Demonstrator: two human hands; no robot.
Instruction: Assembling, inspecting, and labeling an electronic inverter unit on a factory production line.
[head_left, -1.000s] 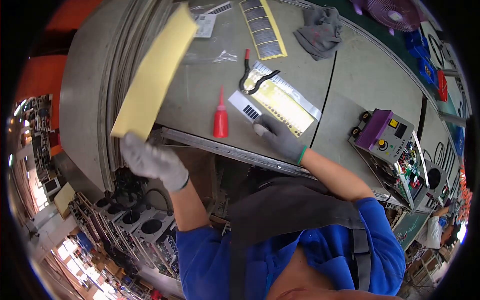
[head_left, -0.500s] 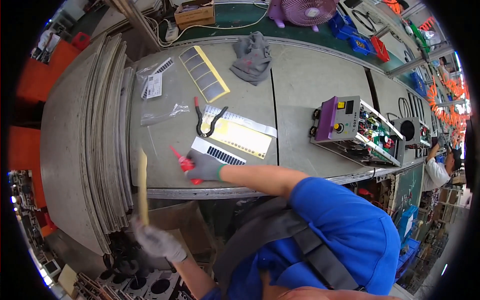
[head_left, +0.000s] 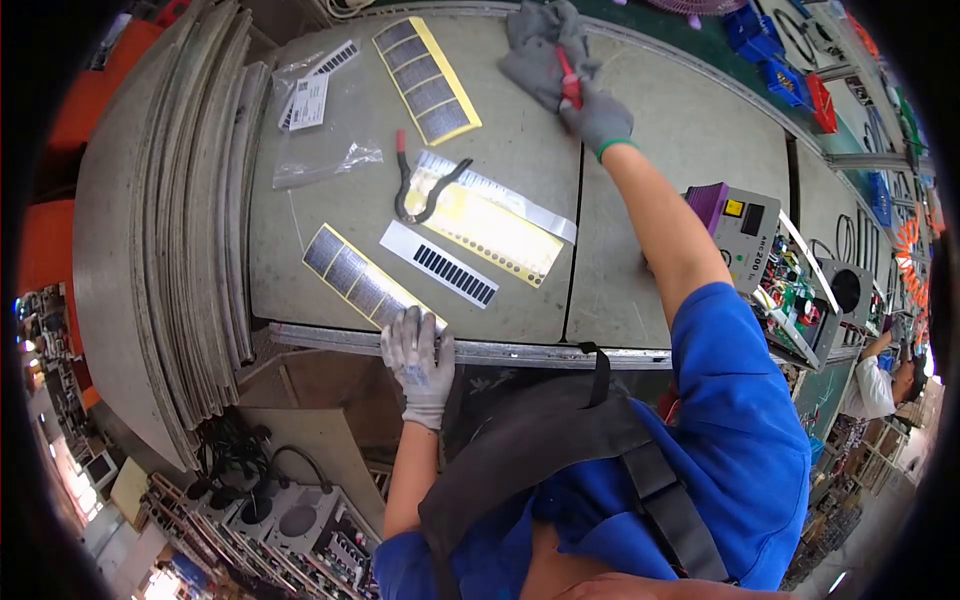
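My left hand [head_left: 418, 362], in a pale glove, lies with its fingers stretched flat on the near end of a sheet of silver-grey labels [head_left: 350, 270] with yellow edges, at the table's front edge. My right hand [head_left: 602, 118], in a grey glove, reaches to the back of the table. It is closed round a red squeeze bottle [head_left: 570, 88] with a pointed nozzle, which is against or just above a crumpled grey cloth [head_left: 535, 70]. Between the hands lie black-handled pliers [head_left: 408, 205], a yellow-and-white sticker sheet [head_left: 500, 240] and a white strip with black bars [head_left: 450, 272].
Another label sheet [head_left: 425, 85] and a clear plastic bag [head_left: 320, 150] lie at the far left. Grey boards [head_left: 150, 220] stand stacked along the left edge. An opened machine [head_left: 765, 250] with a purple front frame is at the right. A co-worker [head_left: 875, 385] is farther right.
My right hand has carried the red bottle from the front of the table to the grey cloth. My left hand has swung in from the left and laid its label sheet on the table.
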